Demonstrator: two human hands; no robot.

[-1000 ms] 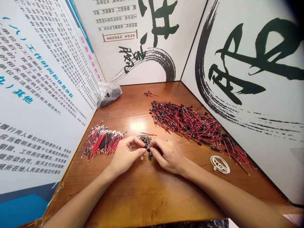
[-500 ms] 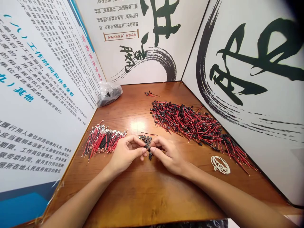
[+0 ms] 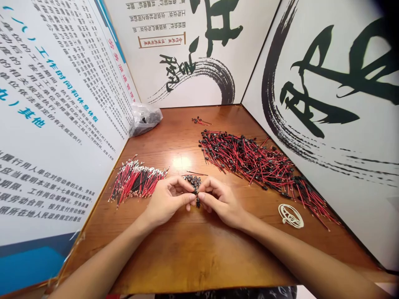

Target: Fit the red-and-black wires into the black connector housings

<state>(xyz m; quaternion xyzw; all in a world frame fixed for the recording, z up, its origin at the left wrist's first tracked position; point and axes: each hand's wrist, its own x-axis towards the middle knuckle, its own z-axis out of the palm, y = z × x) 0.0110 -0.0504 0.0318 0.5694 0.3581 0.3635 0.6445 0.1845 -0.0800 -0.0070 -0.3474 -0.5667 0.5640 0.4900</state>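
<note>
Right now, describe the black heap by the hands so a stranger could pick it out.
On the wooden table, find the front centre, where the person's left hand and right hand meet. Just beyond their fingertips lies a small heap of loose black plastic connectors. Unlike the red-and-black wire bundles to its left and right, it shows no red wire.

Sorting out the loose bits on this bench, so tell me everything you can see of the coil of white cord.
The coil of white cord is a small bundle of thin, pale strands, possibly plastic-coated, wound into a flat oval with a few loops crossing its middle. It lies flat on the wooden table, to the right of the person's right hand and just below the pile of red and black wires. Neither hand touches it, and nothing rests on it.
</note>
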